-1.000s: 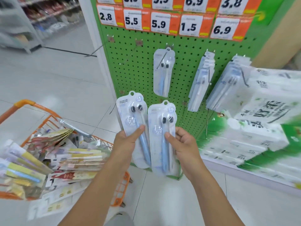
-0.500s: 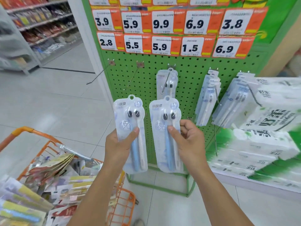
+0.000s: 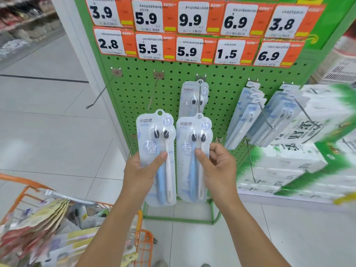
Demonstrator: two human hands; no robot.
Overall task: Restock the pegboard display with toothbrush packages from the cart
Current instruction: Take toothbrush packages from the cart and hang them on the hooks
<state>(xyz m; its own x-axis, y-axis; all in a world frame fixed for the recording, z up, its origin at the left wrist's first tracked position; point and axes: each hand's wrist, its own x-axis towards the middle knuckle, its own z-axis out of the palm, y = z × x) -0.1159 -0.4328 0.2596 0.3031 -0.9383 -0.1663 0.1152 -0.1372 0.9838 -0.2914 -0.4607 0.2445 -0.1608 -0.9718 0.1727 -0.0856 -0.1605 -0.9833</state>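
Standing before the green pegboard (image 3: 227, 89), the person is holding two toothbrush packages above the orange cart (image 3: 143, 241). The left hand (image 3: 143, 170) is clamping the left package (image 3: 157, 155), the right hand (image 3: 218, 166) the right package (image 3: 193, 157), whose hang hole seems to be meeting the tip of the middle hook (image 3: 199, 101). Keeping that package square and sliding it straight back should seat it.

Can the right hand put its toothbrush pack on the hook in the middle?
Probably yes. The right hand holds its pack upright, its hanging hole right by the tip of the middle hook. Only one pack hangs there, at the back, leaving room.
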